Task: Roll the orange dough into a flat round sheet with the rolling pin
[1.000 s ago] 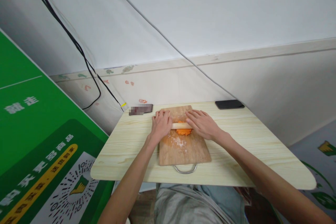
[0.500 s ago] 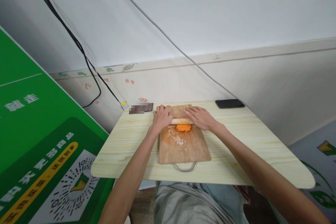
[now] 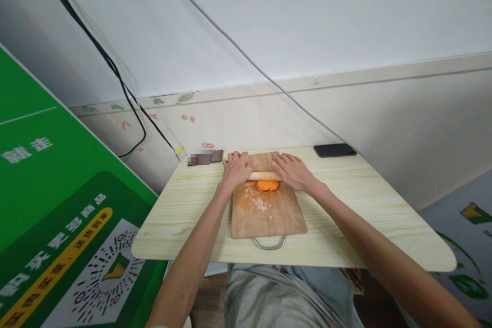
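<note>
A light wooden rolling pin point(image 3: 263, 176) lies crosswise on a wooden cutting board point(image 3: 269, 220), against the far side of a flattened lump of orange dough point(image 3: 268, 185). My left hand point(image 3: 236, 168) has its fingers curled over the pin's left end, which it hides. Flat across the pin's right end rests my right hand point(image 3: 294, 170), open, its fingers stretched out toward the board's far part. White flour point(image 3: 262, 206) is scattered on the board in front of the dough.
The board's metal handle point(image 3: 269, 244) faces me near the edge of the pale wooden table point(image 3: 346, 225). A phone point(image 3: 335, 150) lies at the back right, and a partly blurred dark device point(image 3: 205, 157) at the back left. A green printed panel point(image 3: 77, 200) stands on the left.
The whole view has shifted very slightly. Both hands, the rolling pin and the orange dough keep nearly the same places on the board.
</note>
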A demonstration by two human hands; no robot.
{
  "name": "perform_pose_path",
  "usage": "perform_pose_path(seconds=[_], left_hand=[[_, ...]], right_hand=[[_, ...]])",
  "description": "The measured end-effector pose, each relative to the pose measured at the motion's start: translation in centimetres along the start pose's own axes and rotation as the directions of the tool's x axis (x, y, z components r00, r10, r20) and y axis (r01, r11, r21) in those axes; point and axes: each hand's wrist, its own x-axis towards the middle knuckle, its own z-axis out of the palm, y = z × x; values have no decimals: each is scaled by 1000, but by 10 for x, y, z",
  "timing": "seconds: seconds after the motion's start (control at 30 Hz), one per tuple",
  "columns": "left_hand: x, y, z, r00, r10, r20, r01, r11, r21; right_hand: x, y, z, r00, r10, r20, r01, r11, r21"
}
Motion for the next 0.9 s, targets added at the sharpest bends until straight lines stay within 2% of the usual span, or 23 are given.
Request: perform_pose_path(seconds=[0.9], left_hand=[[-4,-5,5,997,72,-22,-72,997,-3]], right_hand=[[-20,-15,-8,997,-3,-82,0,999,-39]])
